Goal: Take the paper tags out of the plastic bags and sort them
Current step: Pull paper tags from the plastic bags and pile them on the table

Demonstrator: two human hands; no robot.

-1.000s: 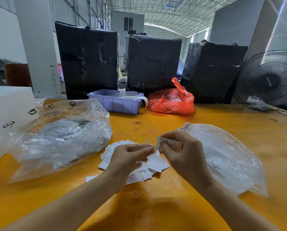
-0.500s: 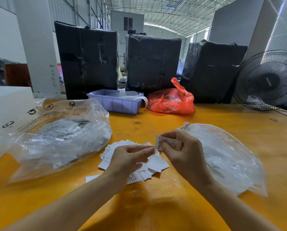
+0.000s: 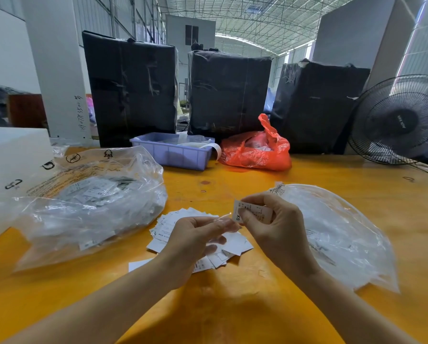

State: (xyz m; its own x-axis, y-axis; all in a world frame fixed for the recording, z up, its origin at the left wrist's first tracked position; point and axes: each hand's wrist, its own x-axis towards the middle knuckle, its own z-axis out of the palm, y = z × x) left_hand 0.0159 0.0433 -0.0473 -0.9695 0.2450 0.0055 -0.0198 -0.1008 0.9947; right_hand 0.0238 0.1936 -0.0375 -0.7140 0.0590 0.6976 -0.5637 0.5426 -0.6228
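The right hand (image 3: 280,232) pinches a paper tag (image 3: 252,212) marked XS, while the left hand (image 3: 195,242) pinches a small clear sleeve (image 3: 224,217) touching that tag's edge. Under both hands a pile of loose tags (image 3: 168,224) lies on the yellow table (image 3: 233,314). 2 clear plastic bags flank it: a full bag (image 3: 91,204) on the left, a flatter bag (image 3: 337,232) on the right.

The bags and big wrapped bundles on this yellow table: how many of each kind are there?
Clear plastic bags: 2, one left, one right
Red plastic bag: 1
Black wrapped bundles: 3, left, middle, right
Total: 6
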